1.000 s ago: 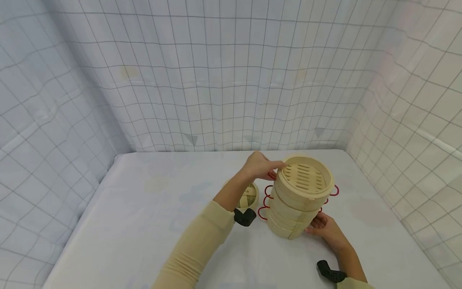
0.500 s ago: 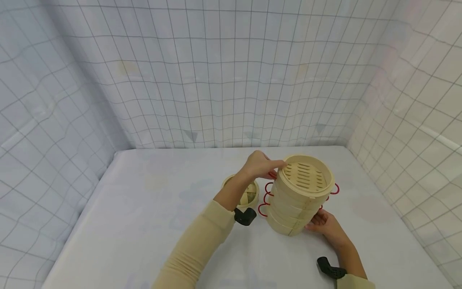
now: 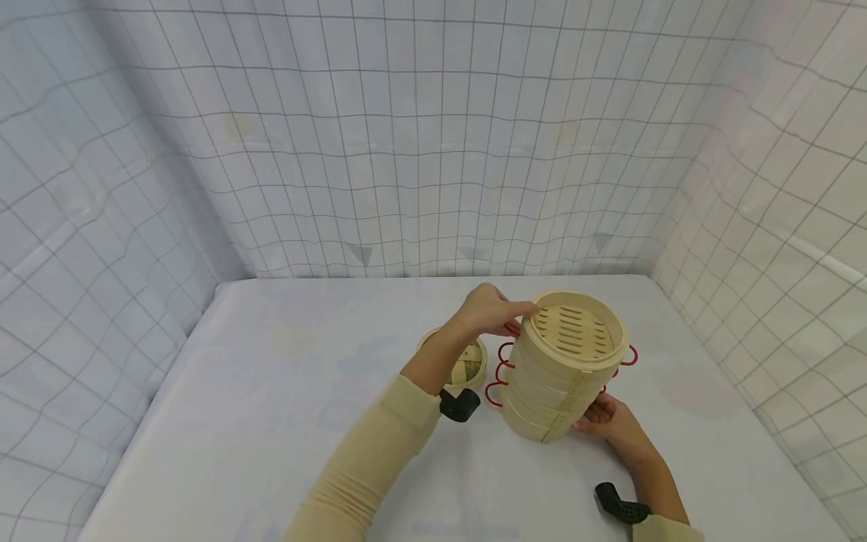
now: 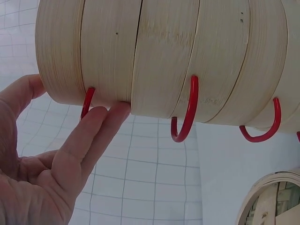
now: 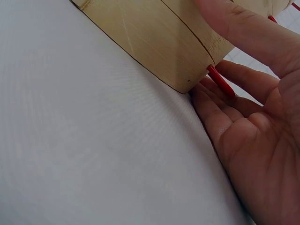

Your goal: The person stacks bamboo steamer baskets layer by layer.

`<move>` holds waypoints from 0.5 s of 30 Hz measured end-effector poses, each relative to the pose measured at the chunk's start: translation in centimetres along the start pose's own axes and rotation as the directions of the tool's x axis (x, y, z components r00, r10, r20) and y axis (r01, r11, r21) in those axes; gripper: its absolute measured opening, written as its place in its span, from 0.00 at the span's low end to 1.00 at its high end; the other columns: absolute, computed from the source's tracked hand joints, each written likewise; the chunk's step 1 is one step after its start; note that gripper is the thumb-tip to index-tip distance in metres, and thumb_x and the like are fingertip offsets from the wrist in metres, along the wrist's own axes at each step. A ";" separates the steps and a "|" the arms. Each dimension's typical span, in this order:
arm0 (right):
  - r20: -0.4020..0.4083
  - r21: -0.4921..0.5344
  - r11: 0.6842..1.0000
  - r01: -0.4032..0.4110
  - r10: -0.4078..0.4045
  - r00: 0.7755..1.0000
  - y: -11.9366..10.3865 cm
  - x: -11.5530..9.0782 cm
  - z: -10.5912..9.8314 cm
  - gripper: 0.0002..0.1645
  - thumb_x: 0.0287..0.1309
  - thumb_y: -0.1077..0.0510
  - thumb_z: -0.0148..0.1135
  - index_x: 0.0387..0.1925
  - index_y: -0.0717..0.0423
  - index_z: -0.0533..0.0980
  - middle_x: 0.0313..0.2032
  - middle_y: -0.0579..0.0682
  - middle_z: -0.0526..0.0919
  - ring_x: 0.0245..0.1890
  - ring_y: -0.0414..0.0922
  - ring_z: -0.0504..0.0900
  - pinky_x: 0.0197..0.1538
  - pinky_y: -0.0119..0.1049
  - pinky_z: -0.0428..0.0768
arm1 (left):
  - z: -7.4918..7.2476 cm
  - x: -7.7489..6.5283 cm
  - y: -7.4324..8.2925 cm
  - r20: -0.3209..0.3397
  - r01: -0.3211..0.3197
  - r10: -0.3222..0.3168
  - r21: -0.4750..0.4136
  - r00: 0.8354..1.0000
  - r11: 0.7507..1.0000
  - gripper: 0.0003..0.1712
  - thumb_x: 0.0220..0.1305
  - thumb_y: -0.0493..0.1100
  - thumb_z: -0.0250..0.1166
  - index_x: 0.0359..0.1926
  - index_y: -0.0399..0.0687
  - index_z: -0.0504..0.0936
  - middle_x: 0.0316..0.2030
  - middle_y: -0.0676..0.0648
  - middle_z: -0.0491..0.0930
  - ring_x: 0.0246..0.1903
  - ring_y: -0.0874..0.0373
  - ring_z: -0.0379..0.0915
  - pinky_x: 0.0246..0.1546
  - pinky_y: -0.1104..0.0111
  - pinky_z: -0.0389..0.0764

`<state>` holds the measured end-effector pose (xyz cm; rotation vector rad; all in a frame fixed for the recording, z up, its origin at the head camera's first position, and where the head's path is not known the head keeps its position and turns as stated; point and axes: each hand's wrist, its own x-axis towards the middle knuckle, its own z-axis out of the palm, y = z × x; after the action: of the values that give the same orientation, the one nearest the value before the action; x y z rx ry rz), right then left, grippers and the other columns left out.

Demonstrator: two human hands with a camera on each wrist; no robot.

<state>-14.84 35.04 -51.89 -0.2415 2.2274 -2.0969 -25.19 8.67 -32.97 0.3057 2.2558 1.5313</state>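
Note:
A tall stack of bamboo steamer baskets stands on the right part of the table, with red loop handles down its sides. Its slatted round top faces up. My left hand grips the top tier, thumb over the rim and fingers against the side by a red handle. Low on the stack's right side, my right hand holds the base. In the right wrist view its thumb lies across the bamboo wall, while the fingers reach behind a red handle.
A smaller round bamboo piece with a woven top lies left of the stack, partly hidden by my left forearm. White cloth covers the table. Grid-patterned white curtains hang at the back and both sides.
The head view has tipped slightly, so the table appears a little higher in it. Both hands keep their places on the steamer stack.

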 end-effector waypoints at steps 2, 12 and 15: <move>0.001 0.004 1.000 0.002 -0.002 1.000 -0.1 0.0 0.0 0.42 0.41 0.75 0.66 0.58 0.80 0.56 0.51 0.42 0.74 0.52 0.33 0.72 0.52 0.26 0.69 | 0.0 0.1 -0.1 0.004 -0.001 0.001 0.003 1.000 1.000 0.21 0.50 0.52 0.69 0.24 0.36 0.82 0.20 0.46 0.81 0.19 0.57 0.78 0.24 0.70 0.79; -0.010 0.021 1.000 -0.017 0.018 1.000 0.1 0.0 0.1 0.44 0.41 0.75 0.67 0.59 0.81 0.55 0.53 0.48 0.72 0.52 0.33 0.72 0.52 0.26 0.69 | -1.9 -0.5 -2.2 -0.059 -0.112 0.119 0.102 0.991 0.988 0.32 0.54 0.65 0.61 0.42 0.40 0.82 0.34 0.47 0.80 0.34 0.57 0.76 0.36 0.64 0.77; -0.022 0.010 0.999 -0.032 0.033 0.999 -0.1 0.1 0.1 0.45 0.40 0.74 0.67 0.59 0.80 0.55 0.56 0.55 0.70 0.52 0.32 0.72 0.52 0.26 0.69 | -2.7 -0.5 -3.4 -0.103 -0.169 0.195 0.217 0.975 0.961 0.30 0.59 0.62 0.57 0.48 0.42 0.80 0.40 0.47 0.80 0.41 0.56 0.74 0.41 0.62 0.75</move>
<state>-14.88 34.91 -51.84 -0.1810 2.2175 -2.1035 -25.81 4.97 -35.20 0.5042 2.5534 1.4380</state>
